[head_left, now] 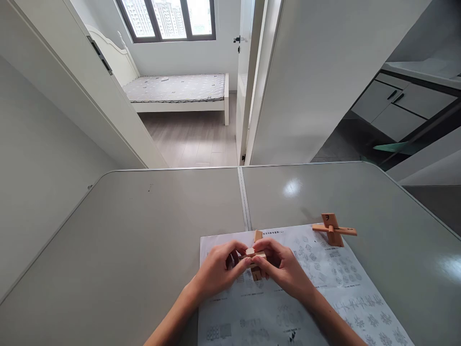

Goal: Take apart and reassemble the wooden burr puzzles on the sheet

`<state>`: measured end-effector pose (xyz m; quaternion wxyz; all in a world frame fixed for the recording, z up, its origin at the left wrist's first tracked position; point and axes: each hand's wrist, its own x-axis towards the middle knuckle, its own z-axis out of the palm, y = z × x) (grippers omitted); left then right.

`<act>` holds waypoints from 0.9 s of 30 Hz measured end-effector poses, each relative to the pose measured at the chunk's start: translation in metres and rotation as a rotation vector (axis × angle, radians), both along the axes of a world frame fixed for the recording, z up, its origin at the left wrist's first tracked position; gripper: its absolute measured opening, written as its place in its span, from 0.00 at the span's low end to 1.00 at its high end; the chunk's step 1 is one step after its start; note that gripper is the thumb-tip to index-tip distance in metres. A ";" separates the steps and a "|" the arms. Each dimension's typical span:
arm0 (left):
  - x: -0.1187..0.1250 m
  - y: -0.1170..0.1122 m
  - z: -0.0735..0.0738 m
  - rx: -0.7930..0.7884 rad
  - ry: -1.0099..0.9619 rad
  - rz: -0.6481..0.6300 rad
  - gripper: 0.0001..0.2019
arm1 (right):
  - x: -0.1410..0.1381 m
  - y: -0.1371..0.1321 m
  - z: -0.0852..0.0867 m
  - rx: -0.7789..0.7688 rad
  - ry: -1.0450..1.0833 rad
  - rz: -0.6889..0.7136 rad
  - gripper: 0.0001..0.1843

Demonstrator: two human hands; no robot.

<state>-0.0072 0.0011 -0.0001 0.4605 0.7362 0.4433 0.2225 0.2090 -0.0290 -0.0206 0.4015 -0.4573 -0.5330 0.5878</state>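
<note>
Head view: left hand [220, 266] and right hand [285, 269], fingers curled nearly closed, jointly pinch a wooden assembly [259, 254] lying between their fingertips, over the printed sheet [216, 307]. Crossed wooden pieces [332, 229] sit beyond, far right.

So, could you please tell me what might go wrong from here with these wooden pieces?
The left hand and right hand pinch the small wooden assembly, so a part might slip out. Their grip hides much of it, so a misfit could go unnoticed. The crossed wooden pieces sit at a corner of the printed sheet, so moving the sheet might tip them over.
</note>
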 end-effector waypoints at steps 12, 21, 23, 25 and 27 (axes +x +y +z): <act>0.001 0.000 0.000 -0.010 0.000 0.005 0.12 | 0.001 0.000 -0.001 -0.014 0.032 -0.008 0.15; 0.001 0.001 0.002 -0.066 -0.058 0.023 0.13 | 0.000 0.000 0.003 -0.007 0.011 0.002 0.17; 0.001 0.001 0.004 -0.072 -0.071 0.034 0.13 | 0.000 0.000 0.004 -0.005 0.005 0.001 0.18; 0.001 0.001 0.006 -0.055 -0.068 0.036 0.13 | 0.000 0.000 0.004 0.003 -0.008 0.000 0.17; 0.001 0.001 0.006 -0.032 -0.055 0.031 0.13 | 0.000 0.000 0.004 0.012 -0.016 0.004 0.17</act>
